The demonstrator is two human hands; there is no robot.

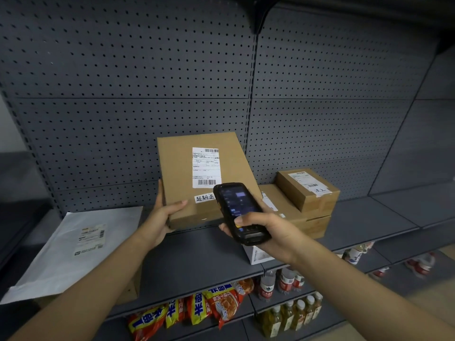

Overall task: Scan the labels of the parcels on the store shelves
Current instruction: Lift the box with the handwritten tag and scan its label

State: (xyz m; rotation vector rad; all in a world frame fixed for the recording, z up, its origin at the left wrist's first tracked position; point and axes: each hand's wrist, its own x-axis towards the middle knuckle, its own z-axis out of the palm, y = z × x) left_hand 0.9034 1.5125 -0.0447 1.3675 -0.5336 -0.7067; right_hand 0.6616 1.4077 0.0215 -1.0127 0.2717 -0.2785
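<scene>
Head view: my left hand (161, 219) grips the near left corner of a flat cardboard parcel (182, 173), thumb laid on its face and the other fingers wrapped behind, propping it tilted up on the grey shelf (197, 254) against the pegboard back. Its white shipping label (206, 167) faces me, with a small handwritten sticker (204, 198) below. My right hand (268, 232) closes around a black handheld scanner (240, 212), thumb pressed on its keypad, screen lit, just near the label. To the right, a small box (307, 189) rests on a flat carton (295, 217). A white mailer (73, 252) lies at left.
</scene>
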